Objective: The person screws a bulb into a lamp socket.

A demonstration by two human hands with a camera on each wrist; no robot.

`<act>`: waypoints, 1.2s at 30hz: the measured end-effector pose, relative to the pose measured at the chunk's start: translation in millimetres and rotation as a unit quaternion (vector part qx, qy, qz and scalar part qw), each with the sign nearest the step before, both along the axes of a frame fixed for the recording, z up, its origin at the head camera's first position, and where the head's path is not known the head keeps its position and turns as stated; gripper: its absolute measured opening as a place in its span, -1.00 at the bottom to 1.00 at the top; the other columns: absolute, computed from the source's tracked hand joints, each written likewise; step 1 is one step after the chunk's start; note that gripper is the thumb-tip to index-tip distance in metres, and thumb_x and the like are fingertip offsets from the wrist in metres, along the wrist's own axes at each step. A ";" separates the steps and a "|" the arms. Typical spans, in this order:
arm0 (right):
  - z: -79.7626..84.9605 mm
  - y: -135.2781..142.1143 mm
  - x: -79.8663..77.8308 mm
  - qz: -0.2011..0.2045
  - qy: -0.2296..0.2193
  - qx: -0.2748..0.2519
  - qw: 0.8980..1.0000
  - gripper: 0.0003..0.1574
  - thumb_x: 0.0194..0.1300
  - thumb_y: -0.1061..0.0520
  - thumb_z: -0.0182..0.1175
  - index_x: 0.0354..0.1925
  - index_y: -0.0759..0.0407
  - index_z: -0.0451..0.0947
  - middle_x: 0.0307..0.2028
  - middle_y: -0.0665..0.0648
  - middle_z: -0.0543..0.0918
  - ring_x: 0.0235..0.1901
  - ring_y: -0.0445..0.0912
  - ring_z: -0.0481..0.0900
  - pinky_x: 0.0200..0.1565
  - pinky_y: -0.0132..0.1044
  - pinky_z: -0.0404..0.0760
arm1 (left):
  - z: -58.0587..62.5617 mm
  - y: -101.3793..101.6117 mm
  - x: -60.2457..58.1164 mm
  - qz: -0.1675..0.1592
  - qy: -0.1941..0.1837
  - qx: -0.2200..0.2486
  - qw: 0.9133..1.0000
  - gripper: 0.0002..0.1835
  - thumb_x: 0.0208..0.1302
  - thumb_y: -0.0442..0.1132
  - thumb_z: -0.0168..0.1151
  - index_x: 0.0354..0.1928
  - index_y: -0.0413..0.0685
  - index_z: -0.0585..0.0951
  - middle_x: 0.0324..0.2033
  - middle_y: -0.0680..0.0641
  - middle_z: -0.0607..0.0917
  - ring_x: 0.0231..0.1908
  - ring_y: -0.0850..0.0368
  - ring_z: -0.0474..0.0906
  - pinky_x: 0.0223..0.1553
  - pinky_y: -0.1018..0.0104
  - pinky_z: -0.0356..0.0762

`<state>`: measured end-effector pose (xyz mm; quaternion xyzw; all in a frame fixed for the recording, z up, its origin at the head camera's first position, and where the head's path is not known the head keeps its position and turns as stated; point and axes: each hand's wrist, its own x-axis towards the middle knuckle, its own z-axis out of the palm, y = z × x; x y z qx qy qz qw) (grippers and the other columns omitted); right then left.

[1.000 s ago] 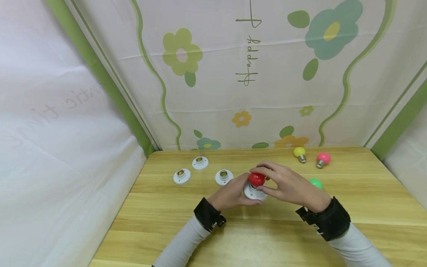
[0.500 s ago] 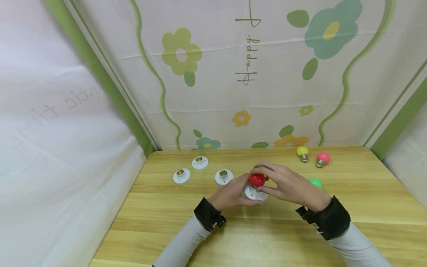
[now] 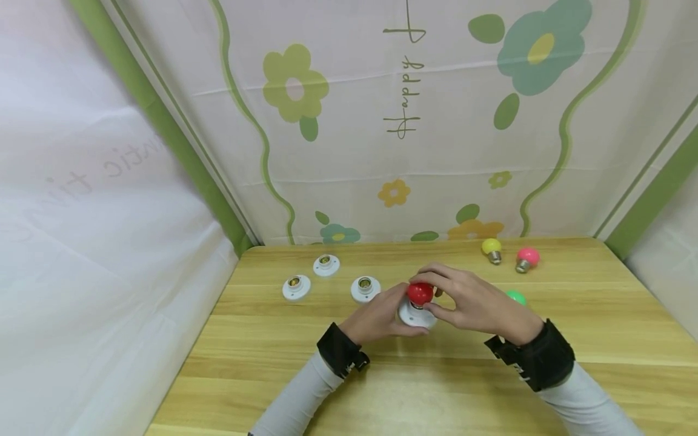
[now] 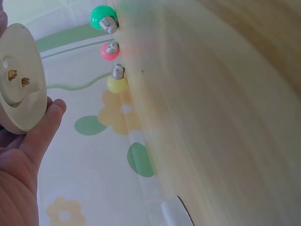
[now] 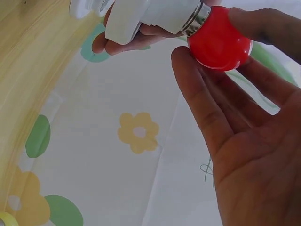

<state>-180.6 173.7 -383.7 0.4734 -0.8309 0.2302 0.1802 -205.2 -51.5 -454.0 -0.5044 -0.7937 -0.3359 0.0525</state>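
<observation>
My left hand (image 3: 380,316) grips a round white lamp holder (image 3: 412,317) by its rim, lifted off the table. In the left wrist view the underside of that lamp holder (image 4: 28,101) shows two brass screws. A red light bulb (image 3: 420,293) sits at the mouth of the holder, pinched between the thumb and fingers of my right hand (image 3: 469,301). The right wrist view shows the red bulb (image 5: 220,40) with its metal screw base (image 5: 196,20) partly inside the white socket, some thread still showing.
Several white lamp holders lie to the left: a near-left holder (image 3: 297,287), a back holder (image 3: 326,264) and one beside my left hand, the third holder (image 3: 365,289). A yellow bulb (image 3: 491,246), a pink bulb (image 3: 528,257) and a green bulb (image 3: 515,297) lie right on the wooden table (image 3: 382,387).
Both hands stay in nearly the same place around the holder and red bulb. My right thumb and fingers have shifted slightly on the bulb. The yellow bulb has rolled a little.
</observation>
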 end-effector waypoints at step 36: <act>1.8 -0.8 2.4 0.008 -0.027 0.014 0.999 -0.44 0.19 0.06 0.35 0.16 0.03 0.49 0.08 -0.02 0.52 0.00 -0.17 0.53 -0.08 -0.28 0.65 | 2.1 0.3 2.1 0.002 -0.012 0.014 1.000 -0.05 0.05 0.05 0.45 0.41 0.11 0.13 0.16 0.09 0.46 0.04 0.34 0.44 0.02 0.55 0.48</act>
